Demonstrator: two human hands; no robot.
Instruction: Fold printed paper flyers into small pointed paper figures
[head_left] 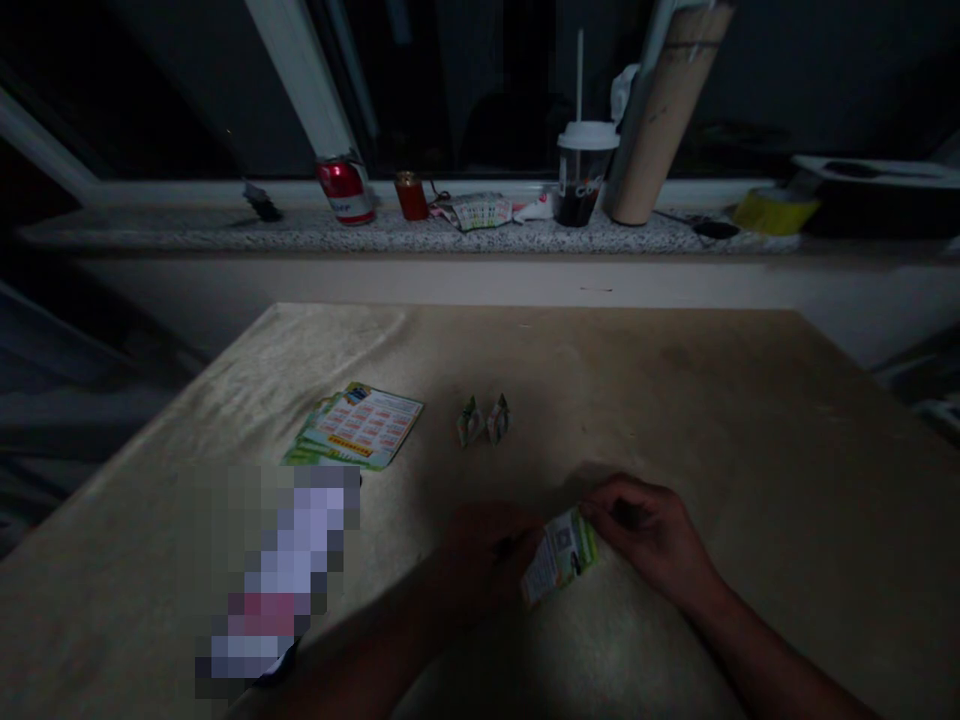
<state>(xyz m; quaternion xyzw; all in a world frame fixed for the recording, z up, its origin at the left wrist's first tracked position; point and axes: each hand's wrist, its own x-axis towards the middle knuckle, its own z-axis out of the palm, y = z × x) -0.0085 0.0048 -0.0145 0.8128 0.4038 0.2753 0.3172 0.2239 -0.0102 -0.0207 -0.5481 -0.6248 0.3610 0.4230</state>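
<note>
The left hand (480,550) lies in deep shadow against the left edge of a small printed card (559,560); I cannot tell how its fingers close there. The card stands tilted between the two hands, just above the near part of the table (675,400); the right hand (652,530) pinches its upper right corner between thumb and fingertips. For sound handling, I advise a light pinch at the edges, level corners, and any crease pressed slowly against the flat tabletop; better light on the left side would help, since the forearm's shade hides that edge.

Elsewhere, left to right: a blurred oblong thing (277,580), beside the left forearm, limits elbow room; beyond it lies a loose stack of cards (367,425); two small folded papers (484,422) stand side by side ahead of the hands, and a forward sweep could topple them. On the sill: a red can (345,190), a jar (411,196), a lidded cup (581,170) and a cardboard tube (671,120); all well clear of the hands.
</note>
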